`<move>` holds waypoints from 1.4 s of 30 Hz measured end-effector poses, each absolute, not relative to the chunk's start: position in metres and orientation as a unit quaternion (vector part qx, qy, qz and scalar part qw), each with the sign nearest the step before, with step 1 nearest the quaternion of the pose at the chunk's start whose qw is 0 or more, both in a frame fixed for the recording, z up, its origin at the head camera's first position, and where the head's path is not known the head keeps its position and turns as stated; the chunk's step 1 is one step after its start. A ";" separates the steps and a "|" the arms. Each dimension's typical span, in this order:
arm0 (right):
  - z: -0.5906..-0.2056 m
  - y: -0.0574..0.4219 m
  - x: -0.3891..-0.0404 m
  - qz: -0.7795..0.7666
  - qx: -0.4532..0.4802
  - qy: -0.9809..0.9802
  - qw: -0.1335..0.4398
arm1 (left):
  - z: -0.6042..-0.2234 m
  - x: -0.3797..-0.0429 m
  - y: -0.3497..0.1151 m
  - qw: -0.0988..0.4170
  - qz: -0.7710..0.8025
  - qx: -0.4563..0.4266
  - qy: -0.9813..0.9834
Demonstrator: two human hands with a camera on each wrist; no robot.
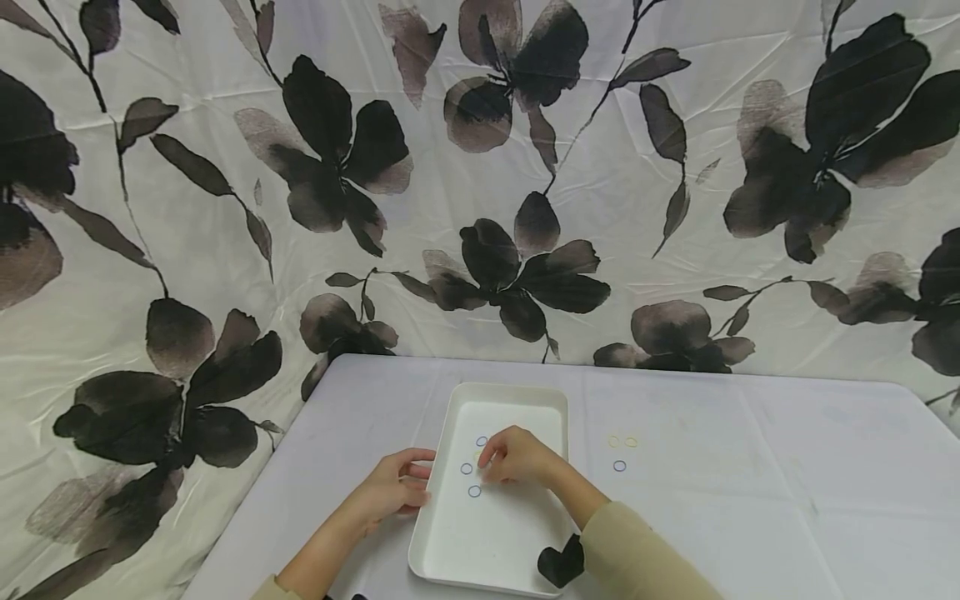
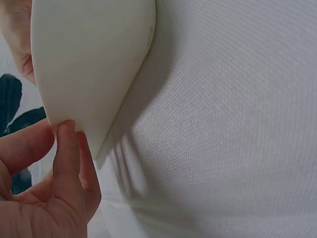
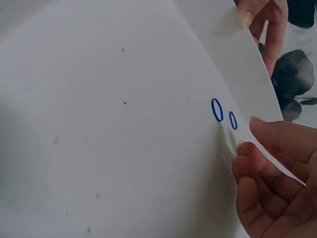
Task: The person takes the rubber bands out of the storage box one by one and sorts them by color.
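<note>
A white rectangular tray [image 1: 495, 537] lies on the table. My left hand [image 1: 390, 487] grips its left rim, fingertips against the outer wall [image 2: 94, 59]. Inside the tray, my right hand [image 1: 517, 457] reaches down with fingers bent, the thumb apart from the forefinger in the right wrist view. Just beside those fingertips is a thin yellow ring [image 3: 240, 142], partly hidden. Near it lie a blue ring [image 1: 482, 441] farther back, another blue ring [image 1: 467, 468] to the left and a third blue ring [image 1: 474, 492] in front.
Right of the tray, on the white tablecloth [image 1: 750, 500], lie a yellow ring [image 1: 613, 442], a second yellow ring [image 1: 632, 442] and a blue ring [image 1: 619, 466]. A black patch [image 1: 561, 562] shows by the right sleeve [image 1: 637, 554]. A floral curtain [image 1: 420, 217] hangs behind the table.
</note>
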State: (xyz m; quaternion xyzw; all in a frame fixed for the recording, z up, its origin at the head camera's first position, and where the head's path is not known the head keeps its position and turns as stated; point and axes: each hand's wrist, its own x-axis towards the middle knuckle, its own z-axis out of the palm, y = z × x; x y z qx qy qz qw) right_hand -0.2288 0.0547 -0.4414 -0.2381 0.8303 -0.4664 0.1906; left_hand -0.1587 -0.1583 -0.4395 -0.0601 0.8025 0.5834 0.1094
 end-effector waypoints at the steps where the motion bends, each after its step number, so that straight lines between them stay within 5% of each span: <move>1: -0.443 0.054 -0.228 -0.463 -0.241 0.832 0.189 | -0.439 -0.159 -0.158 0.111 0.583 -0.061 0.802; 18: -0.455 0.041 -0.224 -0.411 -0.275 0.859 0.133 | -0.437 -0.157 -0.160 0.117 0.589 -0.051 0.798; 42: -0.445 0.047 -0.228 -0.374 -0.339 0.850 0.148 | -0.438 -0.160 -0.158 0.120 0.590 -0.055 0.796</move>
